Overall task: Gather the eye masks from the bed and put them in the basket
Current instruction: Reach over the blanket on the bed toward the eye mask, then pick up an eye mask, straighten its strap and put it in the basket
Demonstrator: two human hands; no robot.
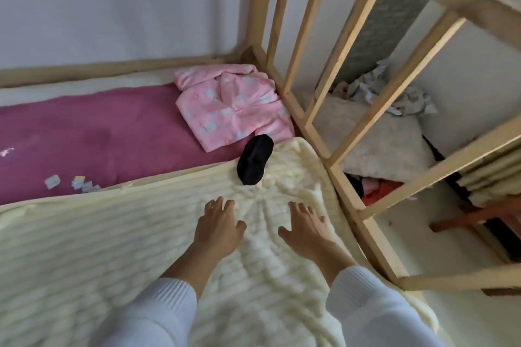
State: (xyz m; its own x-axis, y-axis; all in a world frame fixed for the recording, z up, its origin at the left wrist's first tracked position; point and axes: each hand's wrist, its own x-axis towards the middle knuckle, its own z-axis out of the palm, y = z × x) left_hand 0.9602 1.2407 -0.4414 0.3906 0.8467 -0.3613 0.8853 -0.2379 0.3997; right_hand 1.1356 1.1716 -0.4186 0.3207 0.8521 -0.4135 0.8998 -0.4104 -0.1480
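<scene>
A black eye mask [254,159] lies on the bed, half on the cream blanket [112,234] and half on the magenta sheet [98,132]. My left hand [218,227] hovers over the blanket just below the mask, fingers apart, holding nothing. Beside it to the right, my right hand [306,229] is also spread and holds nothing. Both are a short way from the mask and not touching it. No basket is in view.
A pink patterned pyjama top [231,105] lies crumpled behind the mask in the bed's corner. Wooden bed-frame slats [318,110] rise at the right. Small paper bits [70,183] lie on the sheet at left. Pillows and clothes [380,144] sit beyond the slats.
</scene>
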